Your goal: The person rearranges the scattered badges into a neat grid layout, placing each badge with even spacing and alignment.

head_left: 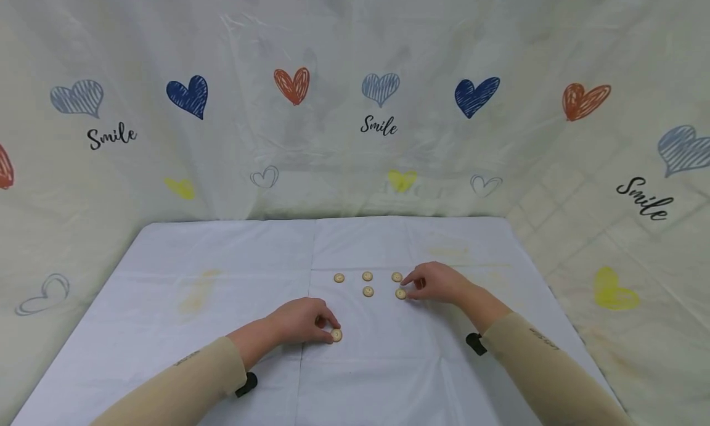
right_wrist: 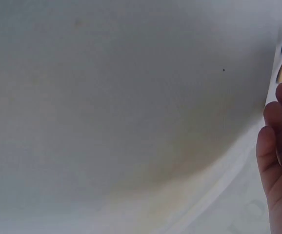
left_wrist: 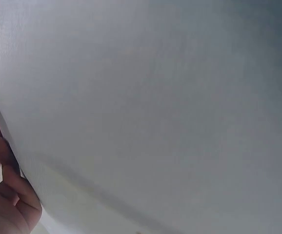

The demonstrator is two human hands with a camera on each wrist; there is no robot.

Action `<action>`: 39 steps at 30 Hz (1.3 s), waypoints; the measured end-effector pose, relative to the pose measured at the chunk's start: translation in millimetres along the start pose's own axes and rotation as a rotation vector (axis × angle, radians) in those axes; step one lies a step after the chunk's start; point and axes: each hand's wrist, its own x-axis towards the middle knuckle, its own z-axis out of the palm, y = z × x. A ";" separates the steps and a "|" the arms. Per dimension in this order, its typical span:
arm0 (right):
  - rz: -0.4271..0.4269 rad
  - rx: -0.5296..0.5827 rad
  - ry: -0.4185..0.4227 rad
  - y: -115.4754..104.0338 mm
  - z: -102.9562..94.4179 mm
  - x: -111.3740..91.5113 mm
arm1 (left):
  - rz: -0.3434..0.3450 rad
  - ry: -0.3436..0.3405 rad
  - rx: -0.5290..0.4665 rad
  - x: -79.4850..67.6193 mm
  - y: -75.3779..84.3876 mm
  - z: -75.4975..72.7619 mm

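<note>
Round, light wooden buttons lie on the white-covered table. In the head view my left hand [head_left: 304, 320] pinches one button [head_left: 336, 335] between thumb and forefinger, close over the cloth and nearer to me than the others. My right hand [head_left: 440, 282] is at the right end of the group, thumb and forefinger parted. Its thumb tip is right at the edge of the near right button [head_left: 400, 294], and the forefinger tip is beside the far right button [head_left: 396, 277]. In the right wrist view the fingers [right_wrist: 273, 117] are loosely bent, with two buttons seen edge-on beyond them.
Left of my right hand lie a far left button [head_left: 339, 278], a far middle button [head_left: 367, 276] and a near middle button [head_left: 368, 291]. The creased white cloth [head_left: 222, 253] has yellowish stains. Behind it hangs a pale curtain [head_left: 333, 31] printed with hearts and "Smile".
</note>
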 end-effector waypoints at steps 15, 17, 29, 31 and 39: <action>-0.037 -0.086 -0.024 -7.1 5.4 5.9 | 0.110 0.033 0.140 -1.1 4.4 2.0; -0.028 -0.090 -0.026 -6.5 5.9 6.5 | 0.116 0.037 0.140 -1.3 5.3 1.4; -0.014 -0.076 -0.028 -8.1 7.3 6.7 | 0.085 0.119 0.096 2.5 8.3 -11.5; -0.013 -0.071 -0.029 -8.8 6.7 6.1 | 0.075 0.126 0.094 5.0 8.2 -15.2; 0.016 -0.044 -0.020 -7.1 9.9 5.1 | -0.012 0.152 0.117 22.9 -1.0 -26.2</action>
